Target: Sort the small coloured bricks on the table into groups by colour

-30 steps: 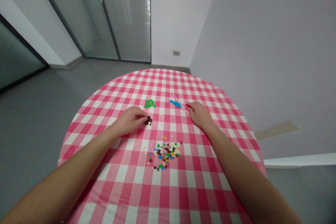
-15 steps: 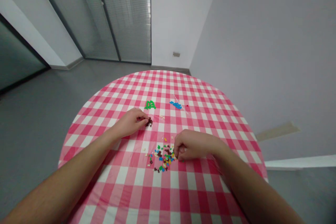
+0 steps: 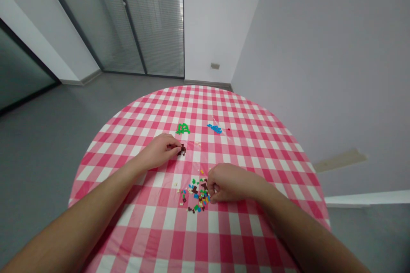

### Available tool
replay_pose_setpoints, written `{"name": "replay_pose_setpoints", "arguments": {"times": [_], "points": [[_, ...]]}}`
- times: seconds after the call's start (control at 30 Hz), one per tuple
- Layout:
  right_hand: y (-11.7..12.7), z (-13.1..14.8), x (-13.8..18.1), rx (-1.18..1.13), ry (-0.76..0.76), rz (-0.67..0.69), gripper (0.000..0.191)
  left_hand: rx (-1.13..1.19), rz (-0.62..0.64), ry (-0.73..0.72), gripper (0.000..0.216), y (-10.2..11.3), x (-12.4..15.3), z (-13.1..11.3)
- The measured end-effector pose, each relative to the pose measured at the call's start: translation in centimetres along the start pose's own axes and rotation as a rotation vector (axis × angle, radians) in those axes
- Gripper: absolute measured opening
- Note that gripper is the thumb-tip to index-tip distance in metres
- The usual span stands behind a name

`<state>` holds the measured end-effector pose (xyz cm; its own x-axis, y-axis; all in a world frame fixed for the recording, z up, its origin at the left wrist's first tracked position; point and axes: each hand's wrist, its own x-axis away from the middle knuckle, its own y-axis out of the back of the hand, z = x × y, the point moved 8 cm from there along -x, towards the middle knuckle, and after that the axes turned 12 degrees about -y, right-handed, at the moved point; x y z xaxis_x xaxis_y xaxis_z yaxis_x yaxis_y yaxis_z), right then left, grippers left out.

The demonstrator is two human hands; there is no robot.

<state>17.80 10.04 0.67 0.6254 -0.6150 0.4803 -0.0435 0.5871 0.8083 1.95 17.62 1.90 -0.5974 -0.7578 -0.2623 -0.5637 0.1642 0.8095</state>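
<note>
A mixed heap of several tiny coloured bricks (image 3: 196, 192) lies near the middle of a round table with a pink-and-white checked cloth (image 3: 224, 230). My right hand (image 3: 226, 183) rests on the heap's right side, fingers curled in a pinch; what they grip is hidden. My left hand (image 3: 160, 150) lies further back with its fingertips closed at a small cluster of dark brown bricks (image 3: 182, 149). Behind them sit a small group of green bricks (image 3: 183, 128) and a small group of blue bricks (image 3: 214, 128).
A single tiny red piece (image 3: 228, 129) lies right of the blue group. The table stands in a room corner: a grey wall on the right, grey floor on the left, glass doors with blinds (image 3: 150, 17) at the back.
My right hand came back from beside the blue bricks to the mixed heap and curled into a pinch there. My left hand stayed at the brown cluster.
</note>
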Motion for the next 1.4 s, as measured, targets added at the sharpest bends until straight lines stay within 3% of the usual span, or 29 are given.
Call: {"name": "replay_pose_setpoints", "arguments": {"times": [0.5, 0.93, 1.03, 1.1, 1.2, 1.3, 1.4], "points": [[-0.7, 1.5, 0.0, 0.131, 0.079, -0.053, 0.011, 0.003, 0.001, 0.009, 0.021, 0.0, 0.0, 0.2], [-0.3, 1.0, 0.4, 0.091, 0.053, -0.039, 0.012, 0.028, -0.014, 0.002, 0.021, 0.2, 0.0, 0.1], [0.7, 1.1, 0.7, -0.064, 0.115, -0.076, 0.009, 0.028, -0.017, 0.004, 0.022, 0.2, 0.0, 0.1], [2.3, -0.1, 0.6, -0.273, 0.122, -0.169, 0.009, 0.024, -0.014, 0.009, 0.023, 0.2, 0.1, 0.1], [5.1, -5.1, 0.3, -0.520, -0.042, -0.462, 0.017, 0.014, -0.013, 0.015, 0.023, 0.2, 0.2, 0.4], [6.5, -10.9, 0.3, -0.489, -0.290, -0.731, 0.021, 0.016, -0.007, 0.018, 0.023, 0.1, 0.3, 0.7], [6.4, -14.9, -0.1, -0.283, -0.523, -0.824, 0.022, 0.019, -0.008, 0.022, 0.023, 0.0, 0.3, 0.9]]}}
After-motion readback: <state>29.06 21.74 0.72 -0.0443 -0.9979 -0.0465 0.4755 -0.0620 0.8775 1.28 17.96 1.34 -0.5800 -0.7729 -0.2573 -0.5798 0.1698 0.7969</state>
